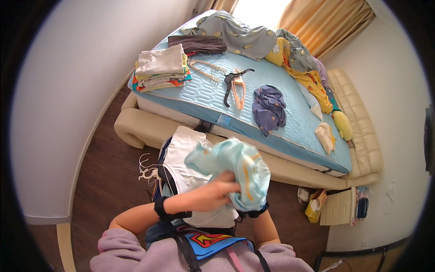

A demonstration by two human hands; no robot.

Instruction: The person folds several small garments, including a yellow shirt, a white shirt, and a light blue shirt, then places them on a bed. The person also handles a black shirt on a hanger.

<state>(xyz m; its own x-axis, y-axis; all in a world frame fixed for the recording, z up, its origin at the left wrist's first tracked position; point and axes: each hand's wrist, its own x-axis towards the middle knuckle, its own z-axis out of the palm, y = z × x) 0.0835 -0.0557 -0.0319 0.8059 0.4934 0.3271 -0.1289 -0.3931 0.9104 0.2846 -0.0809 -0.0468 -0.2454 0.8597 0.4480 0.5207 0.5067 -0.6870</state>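
Note:
A light blue garment with orange stripes is bunched up in the air before me, blurred by motion. My left hand reaches across from the left, its fingers closed on the garment's lower edge. The cloth covers my right hand; only the wrist with its dark band and the forearm show below it. Under both arms lies a white shirt on a white hanger, on top of other hung clothes.
Ahead stands a bed with a light blue mattress. On it are folded clothes, dark folded cloth, hangers, a crumpled purple-blue garment and a grey quilt. A cream bed frame edges it. Right, a small cabinet.

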